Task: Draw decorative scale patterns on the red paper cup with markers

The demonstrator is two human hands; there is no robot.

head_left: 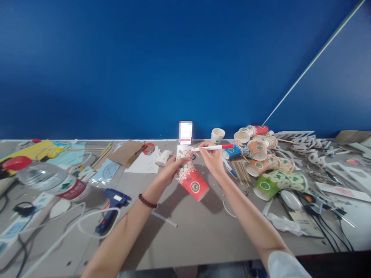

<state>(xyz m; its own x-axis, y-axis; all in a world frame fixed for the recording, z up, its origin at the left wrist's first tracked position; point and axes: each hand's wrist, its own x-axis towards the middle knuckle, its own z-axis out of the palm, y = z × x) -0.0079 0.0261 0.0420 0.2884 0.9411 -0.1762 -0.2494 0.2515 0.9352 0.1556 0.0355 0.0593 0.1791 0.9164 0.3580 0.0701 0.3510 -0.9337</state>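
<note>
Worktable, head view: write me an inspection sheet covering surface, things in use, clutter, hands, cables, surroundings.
Surface: grey tabletop, crowded on both sides.
Things in use: joined paper cups; red-and-white marker.
Clutter: bottle, blue glue gun, more cups, cut paper.
Hands: left hand holds the joined cups; right hand holds the marker near their upper end.
Cables: white looping at left, black at right.
Surroundings: blue wall; lit phone upright before it.
</note>
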